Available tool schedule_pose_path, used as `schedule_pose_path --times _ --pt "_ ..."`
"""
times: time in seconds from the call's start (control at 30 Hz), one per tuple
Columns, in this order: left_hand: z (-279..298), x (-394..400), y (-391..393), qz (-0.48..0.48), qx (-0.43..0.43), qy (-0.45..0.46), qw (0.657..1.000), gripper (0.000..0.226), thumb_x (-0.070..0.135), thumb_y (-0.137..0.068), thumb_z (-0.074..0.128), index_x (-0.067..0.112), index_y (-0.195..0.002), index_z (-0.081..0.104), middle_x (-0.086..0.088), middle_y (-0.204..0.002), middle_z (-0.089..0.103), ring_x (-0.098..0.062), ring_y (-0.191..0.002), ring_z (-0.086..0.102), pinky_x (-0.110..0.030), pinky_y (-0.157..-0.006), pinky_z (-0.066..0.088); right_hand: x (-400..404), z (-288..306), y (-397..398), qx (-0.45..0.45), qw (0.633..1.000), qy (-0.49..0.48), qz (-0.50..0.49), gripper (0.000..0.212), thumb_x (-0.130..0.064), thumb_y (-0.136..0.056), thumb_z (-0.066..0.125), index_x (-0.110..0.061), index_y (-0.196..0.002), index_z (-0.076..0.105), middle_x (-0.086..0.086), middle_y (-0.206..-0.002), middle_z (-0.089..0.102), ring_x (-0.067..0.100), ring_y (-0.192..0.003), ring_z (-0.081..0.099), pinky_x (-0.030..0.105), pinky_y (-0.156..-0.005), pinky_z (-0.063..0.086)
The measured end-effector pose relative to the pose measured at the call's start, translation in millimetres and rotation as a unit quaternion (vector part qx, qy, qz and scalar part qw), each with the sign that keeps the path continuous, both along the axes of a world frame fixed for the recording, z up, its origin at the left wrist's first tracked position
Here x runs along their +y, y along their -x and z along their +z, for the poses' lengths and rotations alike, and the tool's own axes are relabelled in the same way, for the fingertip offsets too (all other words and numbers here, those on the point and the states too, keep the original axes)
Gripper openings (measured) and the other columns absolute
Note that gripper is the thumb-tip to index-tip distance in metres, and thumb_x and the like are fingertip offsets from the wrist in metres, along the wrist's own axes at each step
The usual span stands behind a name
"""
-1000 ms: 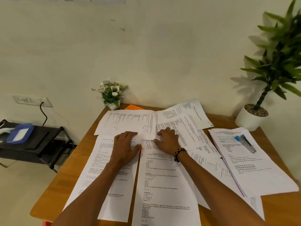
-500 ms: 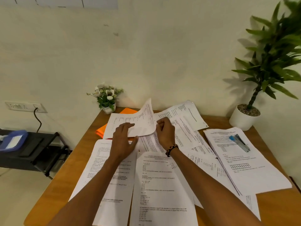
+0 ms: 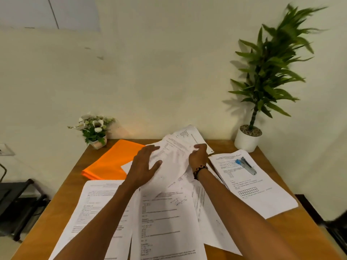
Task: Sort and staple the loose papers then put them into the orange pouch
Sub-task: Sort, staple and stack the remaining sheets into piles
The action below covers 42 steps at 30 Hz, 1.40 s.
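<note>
Just right of the one orange pouch (image 3: 112, 162), the left hand (image 3: 142, 166) and right hand (image 3: 199, 156) each pinch an edge of one raised sheet (image 3: 170, 158), light, floppy and best held by opposite edges, while at least five loose papers (image 3: 165, 222) and one stapler (image 3: 246, 166) lie nearby.

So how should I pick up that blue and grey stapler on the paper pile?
Take the blue and grey stapler across its long narrow sides near the middle, coming straight down from above. It lies flat on the right-hand stack of printed papers with open space around it, probably an easy pinch.
</note>
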<state>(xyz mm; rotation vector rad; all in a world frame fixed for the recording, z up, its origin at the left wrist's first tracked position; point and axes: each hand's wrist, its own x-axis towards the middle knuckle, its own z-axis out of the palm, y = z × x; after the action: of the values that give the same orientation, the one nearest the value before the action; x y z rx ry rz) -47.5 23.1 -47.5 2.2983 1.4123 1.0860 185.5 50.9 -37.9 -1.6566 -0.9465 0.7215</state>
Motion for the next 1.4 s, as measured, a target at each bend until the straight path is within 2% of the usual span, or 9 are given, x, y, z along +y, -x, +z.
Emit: schedule_pose_path --times 0.1,0.23,0.33,0.47,0.63,0.77,1.13,1.3,1.4 --pt "-13.4 -2.7 -18.8 -0.052 0.112 0.046 0.991 0.054 0.055 -0.099 0.049 0.039 -0.15 0.039 0.007 -0.159 0.037 -0.016 -0.148 0.031 -0.041 -0.119 0.026 -7.8 -24.4 -13.7 -0.088 0.989 0.1 0.062 0.025 0.004 -0.088 0.051 -0.005 -0.112 0.055 0.021 -0.121 0.057 0.037 -0.106 0.059 0.039 -0.082 0.051" --pt "-30.5 -7.6 -39.1 -0.078 0.211 0.086 0.971 0.053 0.059 -0.101 0.036 0.042 -0.151 0.035 0.008 -0.164 0.031 -0.016 -0.153 0.021 -0.041 -0.122 0.017 -18.2 -37.1 -21.4 -0.295 0.946 0.086 0.103 0.02 -0.007 -0.093 0.051 -0.001 -0.112 0.057 0.021 -0.122 0.053 0.037 -0.119 0.047 0.035 -0.083 0.038" --pt "-38.7 -9.2 -44.4 -0.076 0.22 0.114 0.966 0.05 0.057 -0.103 0.032 0.042 -0.15 0.039 0.006 -0.164 0.032 -0.017 -0.153 0.022 -0.042 -0.122 0.017 -20.6 -38.6 -29.4 -0.424 0.889 0.114 0.13 0.026 -0.023 -0.096 0.05 -0.008 -0.117 0.056 0.014 -0.127 0.052 0.034 -0.122 0.044 0.04 -0.096 0.039" --pt "-44.3 -2.7 -53.9 -0.074 0.202 0.121 0.969 0.052 0.062 -0.101 0.027 0.043 -0.147 0.042 0.007 -0.163 0.033 -0.016 -0.152 0.026 -0.043 -0.122 0.019 -25.9 -43.9 -33.5 -0.455 0.864 0.114 0.182 0.03 -0.023 -0.094 0.049 -0.014 -0.122 0.056 0.007 -0.129 0.054 0.031 -0.126 0.043 0.046 -0.102 0.037" --pt "-43.6 1.8 -74.3 -0.094 0.221 0.105 0.965 0.077 0.076 -0.089 0.005 0.042 -0.149 0.04 0.006 -0.164 0.03 -0.016 -0.153 0.023 -0.041 -0.121 0.018 -22.7 -37.2 -35.9 -0.388 0.908 0.031 0.156 0.025 -0.012 -0.093 0.049 -0.012 -0.111 0.066 0.008 -0.114 0.068 0.03 -0.106 0.062 0.037 -0.082 0.043" --pt "-43.5 -1.9 -85.0 -0.101 0.238 0.118 0.959 0.084 0.078 -0.086 -0.002 0.043 -0.15 0.038 0.006 -0.167 0.024 -0.018 -0.154 0.019 -0.043 -0.123 0.016 -5.3 -27.1 -47.8 -0.294 0.95 0.044 0.091 0.03 -0.011 -0.093 0.053 -0.01 -0.122 0.055 0.013 -0.126 0.056 0.032 -0.12 0.052 0.043 -0.097 0.046" --pt "-38.4 11.9 -85.8 -0.101 0.258 0.161 0.947 0.074 0.073 -0.09 0.001 0.048 -0.145 0.044 0.008 -0.162 0.032 -0.017 -0.147 0.031 -0.047 -0.118 0.025 41.2 -21.0 -49.1 -0.319 0.914 0.232 0.093 0.076 -0.03 -0.085 0.072 -0.007 -0.144 0.031 0.018 -0.147 0.035 0.041 -0.14 0.029 0.054 -0.113 0.031" --pt "-32.3 13.4 -83.8 -0.113 0.261 0.165 0.945 0.102 0.087 -0.073 -0.015 0.047 -0.145 0.046 0.005 -0.162 0.033 -0.019 -0.145 0.035 -0.049 -0.116 0.029 46.5 -22.8 -50.2 -0.1 0.99 0.097 -0.011 0.051 0.002 -0.081 0.059 -0.011 -0.124 0.035 0.006 -0.098 0.058 0.033 -0.098 0.065 0.048 -0.08 0.059" --pt "-33.7 12.5 -83.6 -0.113 0.272 0.165 0.941 0.064 0.07 -0.097 0.012 0.046 -0.146 0.046 0.005 -0.163 0.032 -0.02 -0.146 0.034 -0.049 -0.118 0.028 36.1 -11.7 -46.6 -0.018 0.999 0.002 -0.047 0.052 0.009 -0.088 0.052 -0.012 -0.132 0.035 0.001 -0.105 0.056 0.02 -0.09 0.06 0.026 -0.067 0.05"
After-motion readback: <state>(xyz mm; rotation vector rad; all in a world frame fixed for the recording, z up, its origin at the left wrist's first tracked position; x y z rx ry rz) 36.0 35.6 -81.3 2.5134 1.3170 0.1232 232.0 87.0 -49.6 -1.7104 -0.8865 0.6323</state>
